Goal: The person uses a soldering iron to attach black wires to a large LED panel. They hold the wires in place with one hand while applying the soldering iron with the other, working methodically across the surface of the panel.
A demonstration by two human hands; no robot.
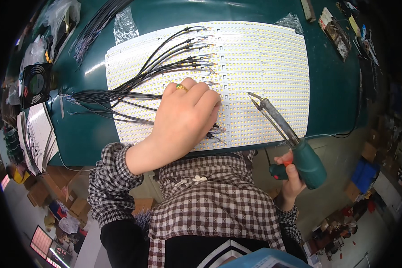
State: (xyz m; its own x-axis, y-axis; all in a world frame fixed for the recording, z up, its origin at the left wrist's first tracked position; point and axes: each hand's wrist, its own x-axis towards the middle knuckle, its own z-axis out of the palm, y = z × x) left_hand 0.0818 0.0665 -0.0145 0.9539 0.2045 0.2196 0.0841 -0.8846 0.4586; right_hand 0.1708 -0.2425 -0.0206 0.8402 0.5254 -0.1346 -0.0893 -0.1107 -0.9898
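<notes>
My left hand (185, 111) is over the middle of a white LED board sheet (272, 62), fingers curled and pinched together around a black cable; the fingertips are mostly hidden. Several black cables (138, 84) fan out from a bundle at the left, their thin wire ends lying in a column along the board. Off the board's lower right edge, my right hand (292, 176) grips a green soldering gun (310, 165) by its handle. The gun's metal tip (254, 97) points up and left above the board, a short way right of my left hand and apart from it.
The board lies on a green tabletop (335, 89). At the left stand a small black fan (35, 85) and a stack of white strips (38, 134). Another wire bundle (96, 31) lies at the back left. Tools and scraps, among them a worn block (335, 33), are at the back right.
</notes>
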